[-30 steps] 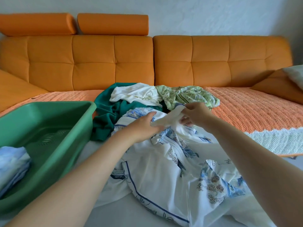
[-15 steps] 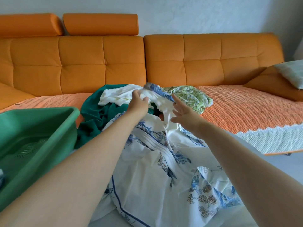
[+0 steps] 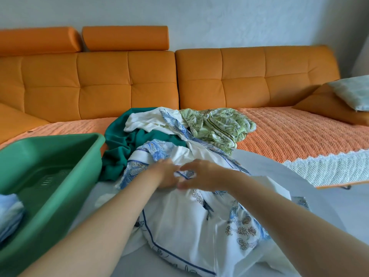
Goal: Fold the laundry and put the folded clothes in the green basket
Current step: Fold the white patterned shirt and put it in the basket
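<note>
Hands meet atop white-and-blue printed garment [image 3: 179, 226], left hand [image 3: 166, 173] and right hand [image 3: 201, 174] near touching, grip too blurred for me to call; cloth runs from me toward sofa [image 3: 127, 86], green basket [image 3: 83, 156] sits left, nearer left hand.

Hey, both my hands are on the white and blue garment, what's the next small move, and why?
Likely draw it toward you and spread it flat. The left hand and right hand meet on the garment, which is bunched, and its far end lies over the pile of unfolded clothes.
</note>
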`<state>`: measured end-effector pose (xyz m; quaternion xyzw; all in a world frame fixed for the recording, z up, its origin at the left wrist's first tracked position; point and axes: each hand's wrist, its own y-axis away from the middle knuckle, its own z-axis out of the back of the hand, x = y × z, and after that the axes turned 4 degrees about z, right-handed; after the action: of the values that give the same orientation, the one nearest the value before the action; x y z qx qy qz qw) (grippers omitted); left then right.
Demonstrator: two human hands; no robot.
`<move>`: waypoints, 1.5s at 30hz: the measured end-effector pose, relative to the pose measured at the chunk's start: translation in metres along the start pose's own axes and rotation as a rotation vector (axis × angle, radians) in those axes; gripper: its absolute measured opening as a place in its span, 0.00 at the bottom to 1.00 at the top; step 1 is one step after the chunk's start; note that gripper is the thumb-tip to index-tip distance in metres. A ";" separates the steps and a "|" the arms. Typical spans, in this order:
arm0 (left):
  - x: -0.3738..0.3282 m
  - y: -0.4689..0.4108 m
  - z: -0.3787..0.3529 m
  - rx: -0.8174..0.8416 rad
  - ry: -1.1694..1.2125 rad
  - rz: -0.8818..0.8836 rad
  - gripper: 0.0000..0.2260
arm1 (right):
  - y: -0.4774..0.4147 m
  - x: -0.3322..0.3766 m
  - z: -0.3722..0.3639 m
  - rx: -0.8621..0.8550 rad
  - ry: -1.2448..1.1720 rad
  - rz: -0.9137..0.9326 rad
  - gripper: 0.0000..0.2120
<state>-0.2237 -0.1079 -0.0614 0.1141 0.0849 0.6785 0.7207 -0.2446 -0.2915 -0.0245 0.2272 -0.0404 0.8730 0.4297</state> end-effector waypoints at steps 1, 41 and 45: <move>0.003 0.007 -0.002 -0.035 -0.037 0.007 0.28 | 0.008 0.008 -0.005 0.085 -0.030 0.029 0.39; 0.002 0.095 -0.006 0.045 -0.040 -0.035 0.33 | 0.049 -0.002 -0.046 0.206 0.240 -0.351 0.36; 0.009 0.121 0.019 0.171 -0.252 0.140 0.16 | 0.037 -0.011 -0.039 0.187 0.273 -0.133 0.32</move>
<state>-0.3338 -0.0936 -0.0094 0.2650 0.0433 0.6977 0.6642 -0.2810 -0.3126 -0.0596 0.1475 0.1147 0.8654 0.4650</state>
